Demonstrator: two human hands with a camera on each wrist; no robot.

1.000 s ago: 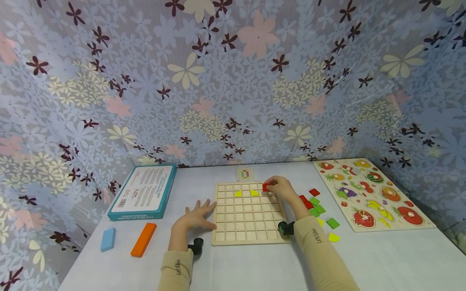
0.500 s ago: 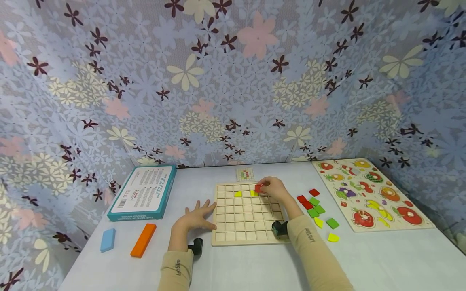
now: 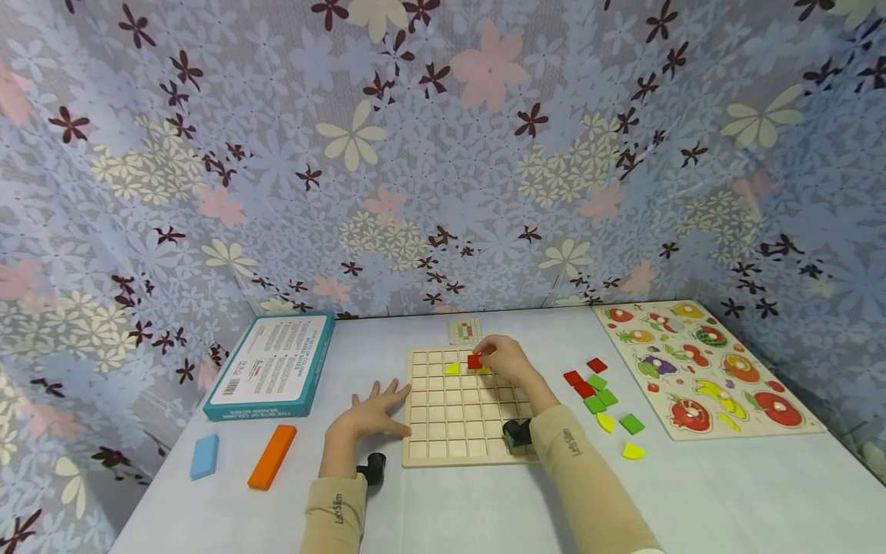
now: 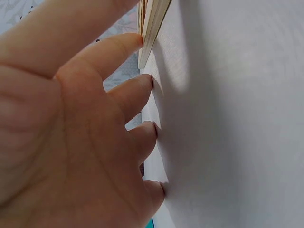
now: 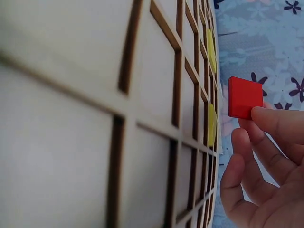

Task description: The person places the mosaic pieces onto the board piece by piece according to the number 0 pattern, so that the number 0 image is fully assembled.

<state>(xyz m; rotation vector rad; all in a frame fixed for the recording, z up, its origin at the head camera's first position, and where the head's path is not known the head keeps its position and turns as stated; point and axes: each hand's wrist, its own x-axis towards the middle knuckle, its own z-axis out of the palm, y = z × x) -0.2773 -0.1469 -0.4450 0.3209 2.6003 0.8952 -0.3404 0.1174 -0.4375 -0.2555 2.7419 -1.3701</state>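
Red square tile [image 3: 474, 361] sits pinched in the fingertips of the right hand [image 3: 504, 359], held over the far rows of the wooden grid board [image 3: 465, 431], just above the two yellow pieces [image 3: 453, 368] that lie in its second row. The board lies in the middle of the white table [image 3: 692, 492], near the front edge. The left hand [image 3: 370, 413] lies flat on the table with fingers spread, its fingertips touching the board's left edge. Loose red, green and yellow tiles [image 3: 601, 398] lie scattered just right of the board. A fruit puzzle board [image 3: 706, 368] runs along the right edge. A small pattern card [image 3: 465, 331] lies just beyond the board's far edge. A teal box [image 3: 272, 365] sits toward the far left corner, with a blue block [image 3: 204, 455] and an orange block [image 3: 273, 456] nearer the front left.

From the left wrist view, the left hand [image 4: 71, 137] is spread wide, straight fingertips [image 4: 147, 83] pressing on the white table [image 4: 237, 123], the uppermost against the edge of the grid board [image 4: 153, 23].

From the right wrist view, the right hand [image 5: 266, 175] pinches the red square tile [image 5: 244, 97] by its lower corner, clear of the grid board [image 5: 95, 123]. It hovers beside the squares holding the yellow pieces [image 5: 211, 124].
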